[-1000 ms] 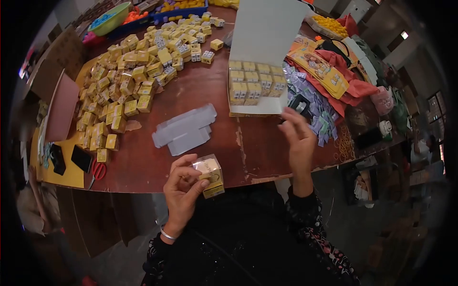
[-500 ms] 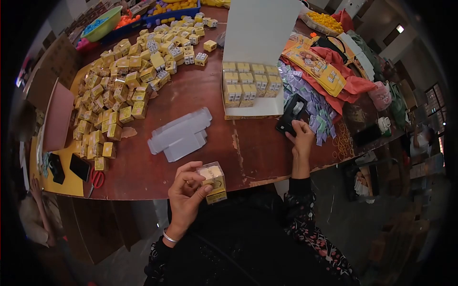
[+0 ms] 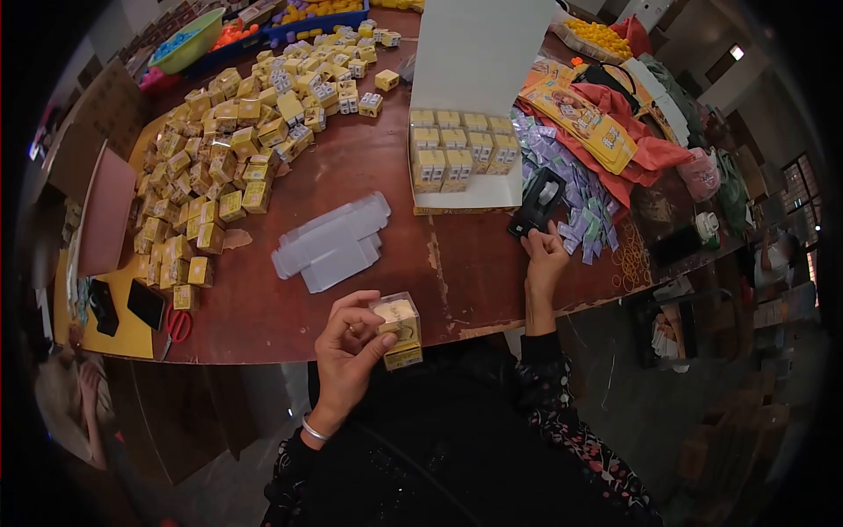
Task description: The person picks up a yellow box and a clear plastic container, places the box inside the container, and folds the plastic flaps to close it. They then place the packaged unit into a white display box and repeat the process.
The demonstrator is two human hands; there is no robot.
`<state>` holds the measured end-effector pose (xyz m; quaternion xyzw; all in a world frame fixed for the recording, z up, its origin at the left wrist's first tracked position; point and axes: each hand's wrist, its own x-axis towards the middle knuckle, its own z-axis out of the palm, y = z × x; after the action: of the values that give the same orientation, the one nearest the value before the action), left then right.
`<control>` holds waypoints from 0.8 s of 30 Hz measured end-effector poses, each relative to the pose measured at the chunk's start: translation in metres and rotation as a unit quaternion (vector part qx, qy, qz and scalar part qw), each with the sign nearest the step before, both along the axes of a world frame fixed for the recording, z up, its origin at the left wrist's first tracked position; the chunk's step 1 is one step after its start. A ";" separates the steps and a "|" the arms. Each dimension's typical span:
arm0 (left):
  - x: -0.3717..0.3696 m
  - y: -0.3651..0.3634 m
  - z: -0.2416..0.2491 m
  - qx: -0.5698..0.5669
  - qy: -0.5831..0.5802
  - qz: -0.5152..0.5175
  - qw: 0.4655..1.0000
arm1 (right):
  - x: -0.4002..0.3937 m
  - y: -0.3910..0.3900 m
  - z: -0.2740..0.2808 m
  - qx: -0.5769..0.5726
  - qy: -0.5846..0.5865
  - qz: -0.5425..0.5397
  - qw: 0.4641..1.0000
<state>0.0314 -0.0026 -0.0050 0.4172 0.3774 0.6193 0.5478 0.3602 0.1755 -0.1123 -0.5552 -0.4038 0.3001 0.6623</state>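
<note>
My left hand [image 3: 349, 351] grips a small clear-fronted yellow box [image 3: 399, 322] near the table's front edge. At the near end of a black tape dispenser [image 3: 538, 202] is my right hand [image 3: 546, 256], its thumb and fingers pinched together; whether tape is between them is too small to tell. A flat clear plastic sheet [image 3: 334, 241] lies on the table beyond my left hand. Behind it to the right, an open white carton [image 3: 500, 193] holds several small yellow boxes [image 3: 443, 169] in rows.
Many yellow boxes [image 3: 230, 140] are heaped at the left. Red scissors [image 3: 178, 327] and a black phone [image 3: 146, 304] lie at the front left. Purple packets [image 3: 562, 167], rubber bands [image 3: 630, 259] and red cloth [image 3: 645, 149] are on the right. A person's arm [image 3: 92, 413] shows far left.
My right hand has drawn slightly back from the tape dispenser, toward me. My left hand has shifted a little right with the yellow box.
</note>
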 end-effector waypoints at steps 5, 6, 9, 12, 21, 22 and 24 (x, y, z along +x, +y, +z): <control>-0.002 -0.001 0.003 0.032 0.018 0.017 0.999 | 0.009 0.002 -0.005 -0.005 -0.009 -0.012 1.000; -0.003 -0.003 0.004 0.034 0.017 0.021 0.999 | 0.013 -0.001 -0.008 -0.010 -0.013 -0.006 1.000; -0.003 -0.005 0.009 0.045 0.027 0.065 0.997 | 0.011 -0.029 0.008 -0.001 -0.261 -0.043 0.964; -0.001 -0.004 0.005 0.069 0.087 0.106 0.988 | -0.054 -0.076 0.091 0.016 -0.054 0.177 0.983; 0.000 -0.005 0.006 0.133 0.224 0.144 0.955 | -0.148 -0.134 0.139 -0.059 0.067 0.486 0.869; -0.001 -0.005 0.006 0.138 0.237 0.150 0.950 | -0.151 -0.135 0.138 -0.056 0.053 0.486 0.871; 0.000 -0.004 0.004 0.134 0.224 0.150 0.954 | -0.155 -0.137 0.137 -0.051 0.035 0.471 0.880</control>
<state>0.0316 -0.0070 -0.0008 0.5530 0.4625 0.6298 0.2891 0.2056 0.0389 0.0246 -0.3216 -0.5786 0.6162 0.4267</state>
